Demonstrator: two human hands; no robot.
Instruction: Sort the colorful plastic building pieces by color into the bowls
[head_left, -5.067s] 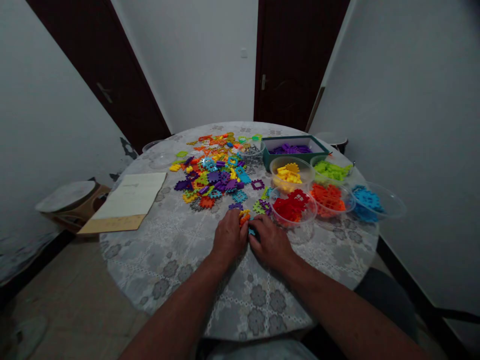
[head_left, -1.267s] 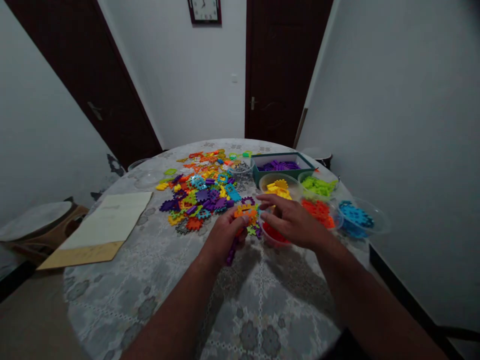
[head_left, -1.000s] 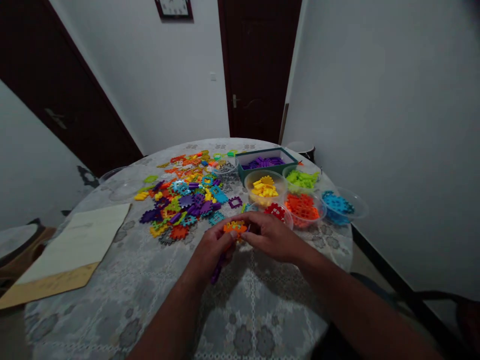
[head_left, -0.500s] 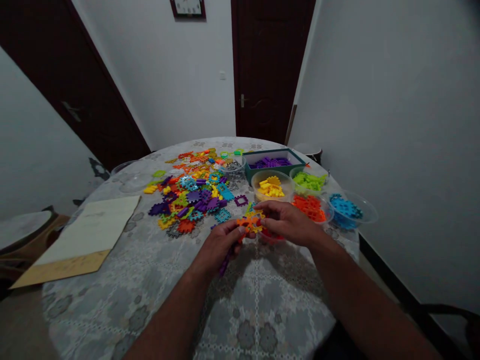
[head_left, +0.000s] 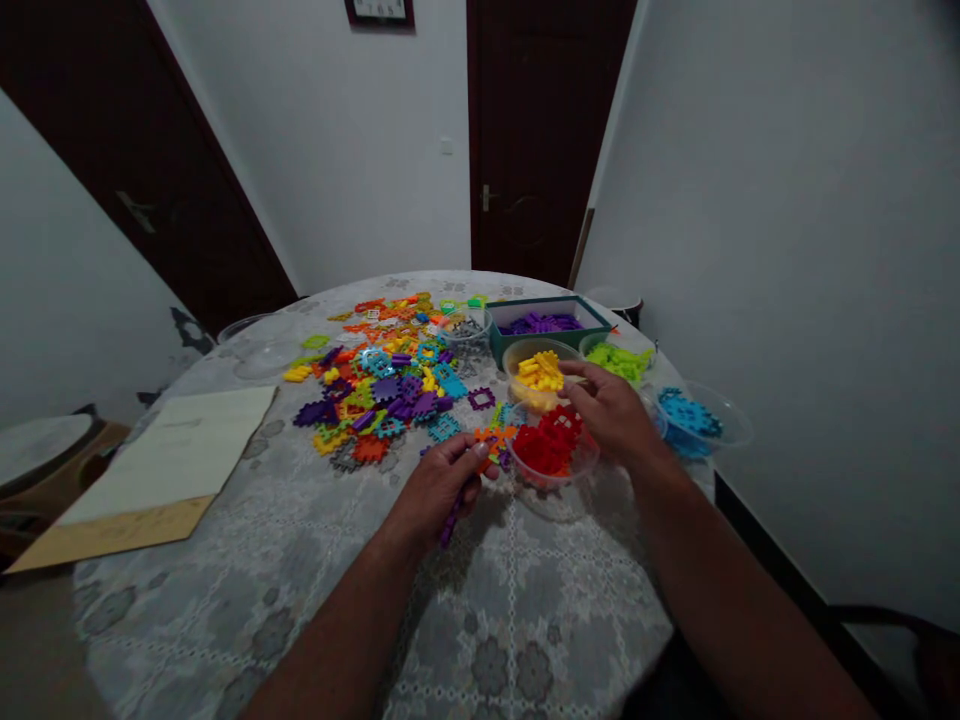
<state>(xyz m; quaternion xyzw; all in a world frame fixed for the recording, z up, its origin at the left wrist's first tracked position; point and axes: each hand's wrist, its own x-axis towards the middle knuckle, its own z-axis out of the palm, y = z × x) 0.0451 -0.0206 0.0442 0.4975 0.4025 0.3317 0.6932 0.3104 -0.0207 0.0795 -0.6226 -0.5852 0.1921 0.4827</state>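
My left hand is closed around an orange notched plastic building piece. A purple stick-like piece juts out below its fingers. My right hand is at the right rim of a clear bowl of yellow pieces, thumb and forefinger apart, with no piece visible between them. Directly below that hand is a clear bowl of red pieces. The right hand and wrist hide most of the bowl of orange pieces behind them.
Mixed loose pieces lie heaped left of the bowls. Behind are a green box of purple pieces, a bowl of grey pieces and a bowl of lime-green pieces. Blue pieces stand right; a notepad lies left.
My right hand has left the left hand and moved up and right to the yellow bowl, uncovering the red bowl. The yellow piece beside the orange one is gone from between the hands.
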